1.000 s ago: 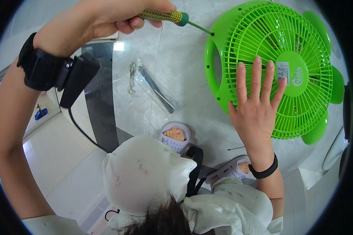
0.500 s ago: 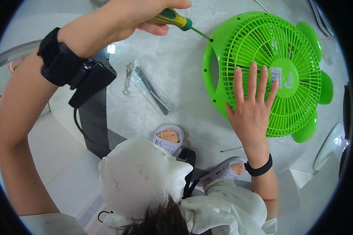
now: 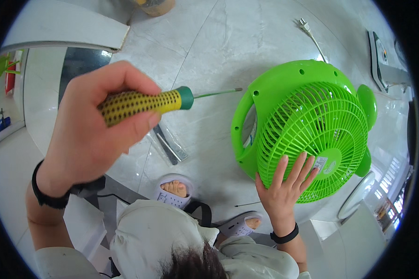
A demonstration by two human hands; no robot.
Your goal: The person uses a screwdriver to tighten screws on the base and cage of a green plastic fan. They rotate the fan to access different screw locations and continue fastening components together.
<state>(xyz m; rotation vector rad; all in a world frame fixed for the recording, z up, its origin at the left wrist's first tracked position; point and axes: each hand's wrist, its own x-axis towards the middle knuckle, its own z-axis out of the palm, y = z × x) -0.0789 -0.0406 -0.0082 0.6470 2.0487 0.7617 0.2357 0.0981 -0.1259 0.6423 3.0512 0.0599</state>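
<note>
While left hand (image 3: 92, 132) grips screwdriver (image 3: 142, 103), right hand (image 3: 282, 197) lies splayed on fan (image 3: 307, 123): likely light, stiff; hold by handle (image 3: 237, 129).

The left forearm (image 3: 51, 230) rises from the lower left, and the left hand (image 3: 91, 125) is lifted near the camera, its fingers (image 3: 130, 76) curled in a firm grip. The right forearm (image 3: 295, 251) comes from below; the right hand (image 3: 281, 193) lies flat, back upward, fingers slightly spread, thumb (image 3: 261, 183) standing apart.
</note>
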